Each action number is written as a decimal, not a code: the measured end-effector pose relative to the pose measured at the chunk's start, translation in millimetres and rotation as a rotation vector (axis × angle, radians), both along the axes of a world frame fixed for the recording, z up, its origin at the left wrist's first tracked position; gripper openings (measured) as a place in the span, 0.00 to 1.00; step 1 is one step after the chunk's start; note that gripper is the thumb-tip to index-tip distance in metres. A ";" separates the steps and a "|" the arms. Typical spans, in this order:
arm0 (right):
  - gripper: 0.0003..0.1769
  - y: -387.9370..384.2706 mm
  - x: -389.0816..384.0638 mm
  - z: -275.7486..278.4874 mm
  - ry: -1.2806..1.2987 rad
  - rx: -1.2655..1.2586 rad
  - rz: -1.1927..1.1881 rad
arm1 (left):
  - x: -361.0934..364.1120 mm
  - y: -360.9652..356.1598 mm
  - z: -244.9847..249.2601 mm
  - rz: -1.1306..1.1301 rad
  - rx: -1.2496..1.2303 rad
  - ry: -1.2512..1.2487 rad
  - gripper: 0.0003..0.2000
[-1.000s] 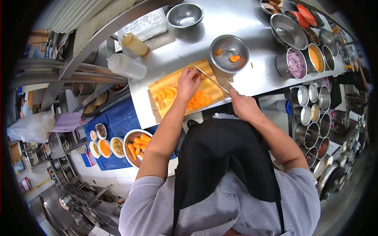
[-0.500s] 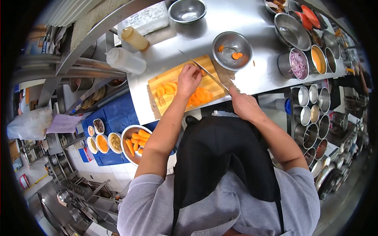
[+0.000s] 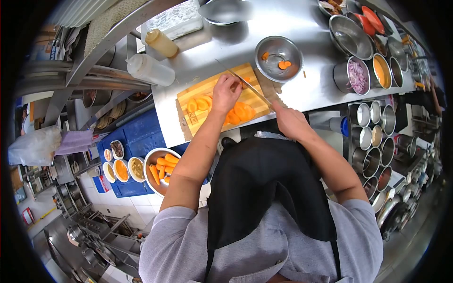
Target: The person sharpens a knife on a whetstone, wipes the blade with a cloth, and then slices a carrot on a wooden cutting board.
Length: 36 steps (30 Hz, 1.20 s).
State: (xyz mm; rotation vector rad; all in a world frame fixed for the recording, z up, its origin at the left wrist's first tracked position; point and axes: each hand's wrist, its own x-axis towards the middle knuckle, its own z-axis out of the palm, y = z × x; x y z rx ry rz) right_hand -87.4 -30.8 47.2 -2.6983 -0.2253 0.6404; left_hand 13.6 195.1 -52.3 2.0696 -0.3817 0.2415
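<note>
On the striped wooden cutting board (image 3: 188, 90) my left hand (image 3: 226, 93) is closed around a small piece of carrot (image 3: 246, 79), of which only an end shows at the fingertips. My right hand (image 3: 291, 121) grips a long knife (image 3: 254, 89) by its handle; the blade runs across the board beside my left fingertips. Orange slices (image 3: 244, 111) lie on the board to both sides of my left wrist. Behind the board's right end, a steel bowl (image 3: 278, 75) holds a few orange pieces (image 3: 284, 65).
Two squeeze bottles (image 3: 152, 70) (image 3: 162, 43) stand left. Chopped red onion (image 3: 357, 78) and orange sauce (image 3: 381, 71) fill containers at right. A bowl of whole carrots (image 3: 162, 167) sits lower left. Another steel bowl (image 3: 225, 11) is at the back.
The steel bowl at the back now looks smeared and tilted. My hands have stayed almost in place, with the knife shifted very slightly.
</note>
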 end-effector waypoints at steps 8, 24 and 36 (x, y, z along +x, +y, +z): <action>0.13 -8.0 -14.3 14.5 0.060 -0.049 -0.004 | -2.4 -2.3 0.7 0.023 0.007 0.004 0.07; 0.13 -9.8 -9.8 20.0 0.077 -0.027 0.001 | -2.6 -4.4 0.2 0.044 -0.044 -0.011 0.06; 0.10 -4.9 -7.0 5.3 0.102 -0.020 0.010 | -1.5 -4.1 0.7 0.059 -0.032 -0.008 0.06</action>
